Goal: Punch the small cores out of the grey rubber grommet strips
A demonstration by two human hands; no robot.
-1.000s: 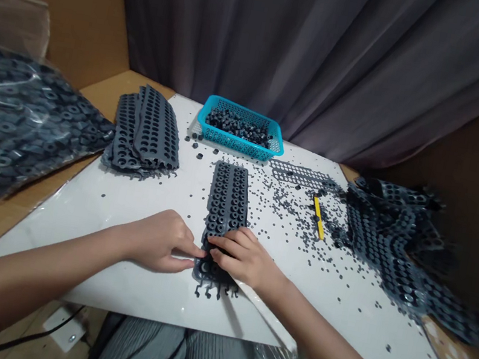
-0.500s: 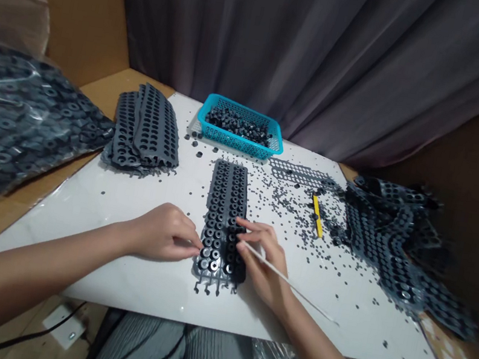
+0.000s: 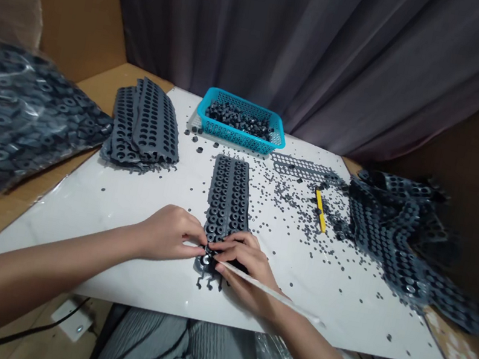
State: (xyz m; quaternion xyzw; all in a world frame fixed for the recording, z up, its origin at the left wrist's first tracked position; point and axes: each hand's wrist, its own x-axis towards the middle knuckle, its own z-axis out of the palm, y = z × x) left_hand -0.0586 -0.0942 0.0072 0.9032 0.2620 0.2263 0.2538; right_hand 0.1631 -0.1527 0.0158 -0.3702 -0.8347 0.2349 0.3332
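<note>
A dark grey rubber sheet (image 3: pixel 230 184) with rows of ring-shaped pieces in its holes lies lengthwise on the white tabletop. My left hand (image 3: pixel 175 233) is at its left edge near the lower end, thumb and forefinger closed around something too small to make out. From the right, my right hand (image 3: pixel 248 264) reaches over the lower rows, fingertips almost meeting those of my left. A thin white stick (image 3: pixel 279 295) is gripped in my right hand, its rear end slanting back over the wrist. The lower right part of the sheet is hidden under my right hand.
A blue basket (image 3: pixel 239 138) of small dark pieces stands at the back. Folded perforated sheets (image 3: pixel 151 128) and a clear bag of rings (image 3: pixel 14 123) are on the left. Tiny dark discs, a yellow-handled tool (image 3: pixel 320 211) and heaped sheets (image 3: pixel 386 235) lie on the right.
My right hand has moved left and slightly down across the sheet, with the white stick, to beside my left fingertips. My left hand has shifted slightly right onto the sheet's edge.
</note>
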